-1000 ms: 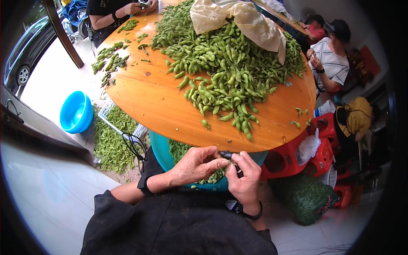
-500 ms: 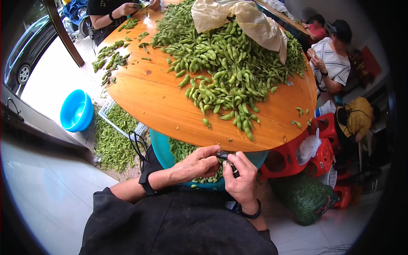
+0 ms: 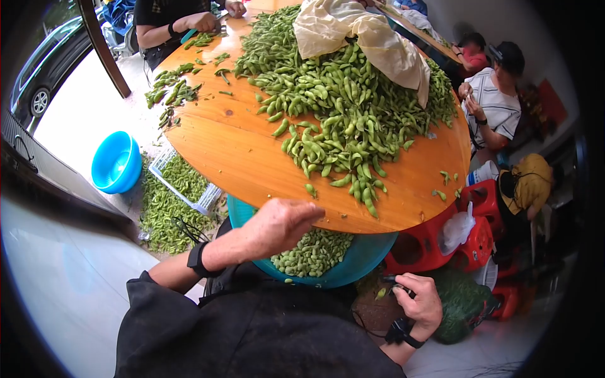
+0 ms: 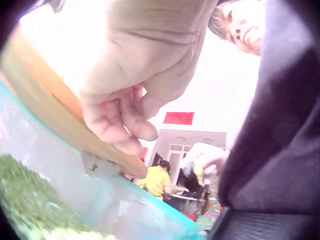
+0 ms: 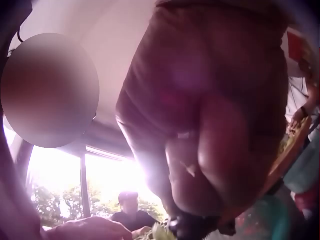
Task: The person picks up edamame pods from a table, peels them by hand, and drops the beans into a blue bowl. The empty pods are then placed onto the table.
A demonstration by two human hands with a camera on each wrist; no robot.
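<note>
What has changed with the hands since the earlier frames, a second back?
The hands, earlier joined over the teal basin, have parted. The left hand went up to the near edge of the wooden table. The right hand dropped down and to the right, beside the basin, gripping the small dark tool. The pod pile and cloth stayed on the table.

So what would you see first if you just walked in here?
The huge heap of green bean pods piled on the round orange-brown wooden table, with a cream cloth draped over its top. Next, the teal plastic basin of pods tucked under the table's near edge, right by the left hand, while the right hand grips a small dark tool lower down.
</note>
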